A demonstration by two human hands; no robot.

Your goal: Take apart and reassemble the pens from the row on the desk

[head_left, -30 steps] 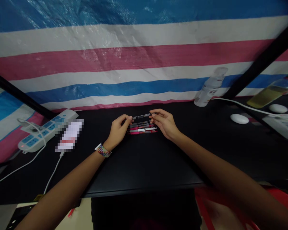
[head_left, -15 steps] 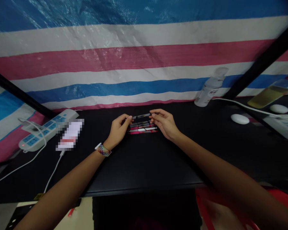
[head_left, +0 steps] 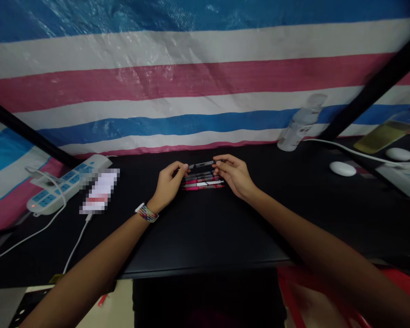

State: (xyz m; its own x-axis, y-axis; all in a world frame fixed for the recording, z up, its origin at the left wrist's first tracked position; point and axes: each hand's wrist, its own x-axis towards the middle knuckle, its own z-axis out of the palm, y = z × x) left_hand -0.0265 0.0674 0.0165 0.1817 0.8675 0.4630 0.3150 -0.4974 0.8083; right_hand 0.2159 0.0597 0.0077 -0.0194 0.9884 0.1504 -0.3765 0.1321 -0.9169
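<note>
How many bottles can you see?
2: a whitish bottle beyond and to the right of the right hand, near the striped sheet, and a bottle of yellowish liquid farther right. Others may be hidden.

On the smooth black flat surface (head_left: 205,234), an open lane lies between the row of slim pink, white and dark pens (head_left: 207,184) and the front edge, flanked by the bare left forearm (head_left: 95,264) and bare right forearm (head_left: 304,228). Toward the left edge, the long white blue-socketed power strip (head_left: 48,200) obstructs; along the back edge, the blue, white and red striped plastic sheeting (head_left: 191,82) walls off passage, the pale plastic bottle (head_left: 296,127) before it.
</note>
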